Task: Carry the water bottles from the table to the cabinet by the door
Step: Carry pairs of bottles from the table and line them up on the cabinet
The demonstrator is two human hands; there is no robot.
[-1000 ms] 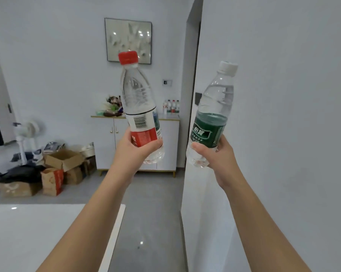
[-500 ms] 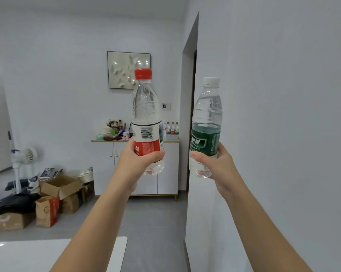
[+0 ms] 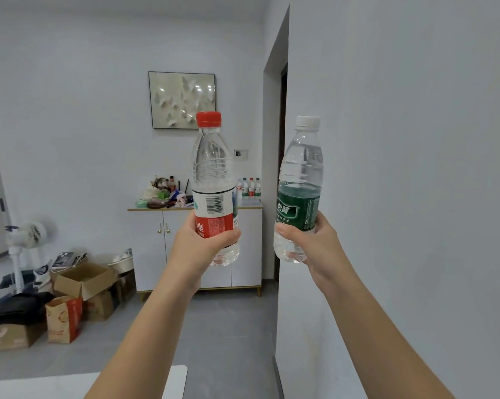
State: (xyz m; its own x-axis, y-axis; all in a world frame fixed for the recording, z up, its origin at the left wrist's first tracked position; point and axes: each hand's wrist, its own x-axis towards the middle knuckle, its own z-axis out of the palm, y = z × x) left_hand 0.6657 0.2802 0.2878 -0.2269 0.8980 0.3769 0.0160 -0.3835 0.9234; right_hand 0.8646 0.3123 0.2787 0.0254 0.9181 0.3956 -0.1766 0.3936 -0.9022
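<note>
My left hand (image 3: 198,249) grips a clear water bottle with a red cap and a red-and-white label (image 3: 212,180), held upright in front of me. My right hand (image 3: 318,249) grips a second clear bottle with a white cap and a green label (image 3: 300,185), upright and slightly tilted. Straight ahead, against the far wall, stands the white cabinet (image 3: 250,249) with gold knobs, beside a dark doorway (image 3: 283,168). Three small bottles (image 3: 251,187) stand on the cabinet's right end. A corner of the white table (image 3: 41,387) shows at the bottom left.
A white wall corner (image 3: 283,312) juts out close on my right. Cardboard boxes (image 3: 81,280), a red paper bag (image 3: 64,318) and a standing fan (image 3: 24,240) crowd the floor at left. Clutter (image 3: 162,194) covers the cabinet's left end. Grey floor (image 3: 228,341) leads to the cabinet.
The view has tilted up and moved forward: the table has slid almost out of frame and the cabinet looks nearer. Both bottles have come upright and stay held.
</note>
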